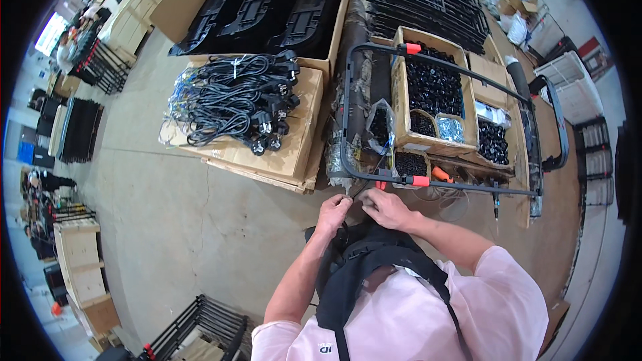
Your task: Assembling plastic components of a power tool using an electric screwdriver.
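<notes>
Both my hands are close together in front of my body, just below the near left corner of a black tubular frame (346, 100) with red clips. My left hand (336, 212) is closed in a pinch on a thin dark cable (361, 190). Fingers curled, my right hand (388, 210) is closed at the same cable, a short way to the right. The cable's ends are too small to follow. Right above my right hand a small red part (381, 184) shows at the frame's near bar.
Bundled black power cords (231, 97) lie on a cardboard box at the left. Behind them an open carton (341, 23) holds black plastic housings. Under the frame stands a wooden box (401, 80) of small black parts, with an orange-handled tool (441, 174) nearby. Black frames (428, 0) are stacked beyond.
</notes>
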A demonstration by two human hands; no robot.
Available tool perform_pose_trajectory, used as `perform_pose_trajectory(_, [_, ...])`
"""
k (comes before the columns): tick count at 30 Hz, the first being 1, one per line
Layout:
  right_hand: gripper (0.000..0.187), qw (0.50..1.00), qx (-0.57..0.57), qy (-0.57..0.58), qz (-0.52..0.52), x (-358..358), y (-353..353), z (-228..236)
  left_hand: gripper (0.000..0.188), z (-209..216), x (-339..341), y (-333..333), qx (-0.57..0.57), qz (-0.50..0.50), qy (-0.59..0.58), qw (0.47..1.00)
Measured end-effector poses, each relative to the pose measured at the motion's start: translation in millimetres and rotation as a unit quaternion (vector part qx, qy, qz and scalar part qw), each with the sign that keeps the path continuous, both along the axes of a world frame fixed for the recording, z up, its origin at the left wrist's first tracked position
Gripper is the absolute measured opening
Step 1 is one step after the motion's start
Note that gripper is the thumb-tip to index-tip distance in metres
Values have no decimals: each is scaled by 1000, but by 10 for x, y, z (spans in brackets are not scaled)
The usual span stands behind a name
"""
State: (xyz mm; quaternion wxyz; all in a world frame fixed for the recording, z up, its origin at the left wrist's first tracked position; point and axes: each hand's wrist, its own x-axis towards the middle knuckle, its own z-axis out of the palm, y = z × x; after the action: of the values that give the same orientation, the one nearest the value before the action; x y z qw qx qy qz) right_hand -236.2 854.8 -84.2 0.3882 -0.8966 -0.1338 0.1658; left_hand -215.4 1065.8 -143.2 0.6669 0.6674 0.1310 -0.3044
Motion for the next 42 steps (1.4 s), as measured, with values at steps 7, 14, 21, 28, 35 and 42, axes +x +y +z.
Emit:
perform_pose_trajectory(7, [81, 941, -201, 231, -144, 194, -400, -1166, 24, 1, 39, -51, -7, -79, 45, 996])
perform_pose_trajectory(14, [78, 865, -222, 276, -354, 794, -473, -2343, 26, -12, 45, -185, -28, -153, 36, 987])
perform_pose_trajectory(21, [27, 885, -34, 359, -296, 124, -152, -1666, 28, -146, -1, -185, -77, -69, 85, 991])
perform_pose_trajectory(28, [53, 897, -75, 308, -308, -805, -258, -185, 33, -261, -29, -488, -114, -92, 60, 987])
perform_pose_trajectory(35, [68, 947, -96, 179, -248, -891, -172, -250, 30, -206, -67, -508, -92, -88, 28, 991])
perform_pose_trajectory(42, [73, 954, -84, 202, -206, -862, -224, -80, 30, -148, -120, -593, -9, -92, -8, 996])
